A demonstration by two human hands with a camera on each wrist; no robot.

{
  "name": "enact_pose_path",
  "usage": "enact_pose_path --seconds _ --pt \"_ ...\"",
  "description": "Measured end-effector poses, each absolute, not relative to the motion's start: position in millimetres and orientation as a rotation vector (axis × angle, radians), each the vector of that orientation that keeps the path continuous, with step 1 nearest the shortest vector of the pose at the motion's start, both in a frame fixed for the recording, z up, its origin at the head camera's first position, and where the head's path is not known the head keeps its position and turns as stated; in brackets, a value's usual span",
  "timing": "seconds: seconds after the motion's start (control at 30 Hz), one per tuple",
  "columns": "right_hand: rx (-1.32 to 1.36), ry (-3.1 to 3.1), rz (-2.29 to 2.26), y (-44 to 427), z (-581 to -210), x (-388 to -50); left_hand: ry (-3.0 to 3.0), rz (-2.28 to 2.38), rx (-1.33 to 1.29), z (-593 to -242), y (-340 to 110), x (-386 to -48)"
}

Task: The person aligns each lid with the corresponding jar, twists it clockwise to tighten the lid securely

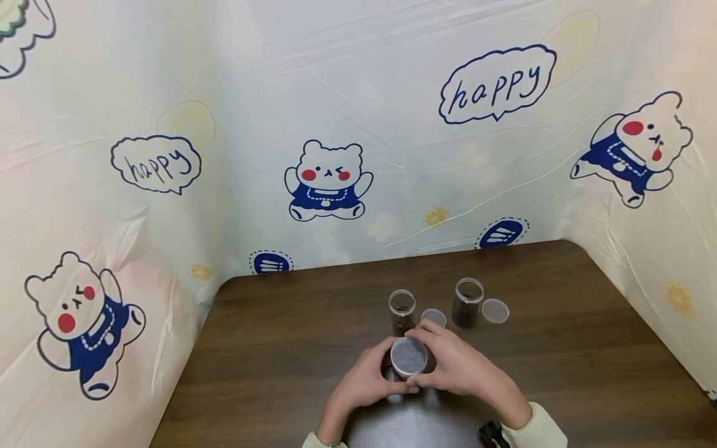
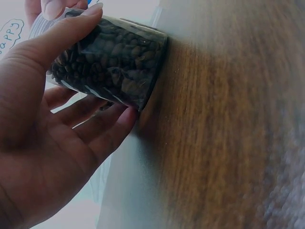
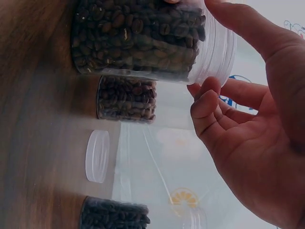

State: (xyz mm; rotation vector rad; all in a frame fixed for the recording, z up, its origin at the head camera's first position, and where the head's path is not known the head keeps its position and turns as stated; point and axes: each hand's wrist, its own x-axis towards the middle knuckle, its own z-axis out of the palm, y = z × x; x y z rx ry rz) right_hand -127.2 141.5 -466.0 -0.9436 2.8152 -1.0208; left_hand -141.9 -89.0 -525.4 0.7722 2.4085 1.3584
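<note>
A clear plastic jar full of dark coffee beans stands upright on the wooden table, its translucent lid on top. My left hand grips the jar's body, with the thumb on one side and the fingers around the other. From the right, my right hand holds the lid's rim between thumb and fingers. In the right wrist view, the lidded top lies between that thumb and the fingertips. Whether the lid is screwed tight, I cannot tell.
Behind the held jar stand two open bean jars, a nearer one and one farther right. A loose lid lies between them, another lid right of the second. A patterned curtain surrounds the table.
</note>
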Motion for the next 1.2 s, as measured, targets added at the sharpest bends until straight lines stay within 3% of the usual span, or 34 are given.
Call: enact_pose_path --seconds 0.73,0.97,1.2 --pt "-0.781 2.984 -1.006 128.6 -467.1 -119.8 2.472 1.344 0.797 -524.6 -88.3 -140.6" --pt "-0.669 3.066 -0.785 126.2 -466.2 -115.0 2.456 1.339 0.822 -525.8 -89.0 -140.2" --pt "-0.834 2.898 -0.926 147.9 -461.7 -121.5 2.44 1.342 0.798 -525.7 -89.4 -139.5"
